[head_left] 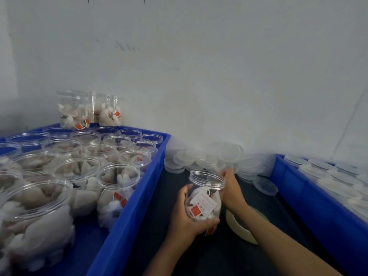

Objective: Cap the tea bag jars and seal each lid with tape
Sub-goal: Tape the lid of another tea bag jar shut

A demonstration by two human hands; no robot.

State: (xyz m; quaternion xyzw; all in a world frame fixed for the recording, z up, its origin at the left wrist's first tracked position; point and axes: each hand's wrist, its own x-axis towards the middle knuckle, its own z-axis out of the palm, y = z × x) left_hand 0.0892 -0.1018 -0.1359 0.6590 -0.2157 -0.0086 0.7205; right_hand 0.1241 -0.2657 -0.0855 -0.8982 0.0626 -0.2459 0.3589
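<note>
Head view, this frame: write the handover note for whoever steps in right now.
Left hand grips the open jar of tea bags over the dark table.
Right hand reaches behind it toward the loose lids; whether it holds one is hidden.
Tape roll lies under the right forearm.
Left crate: uncapped jars.
Done: nothing on this jar.
Left: cap, tape.
</note>
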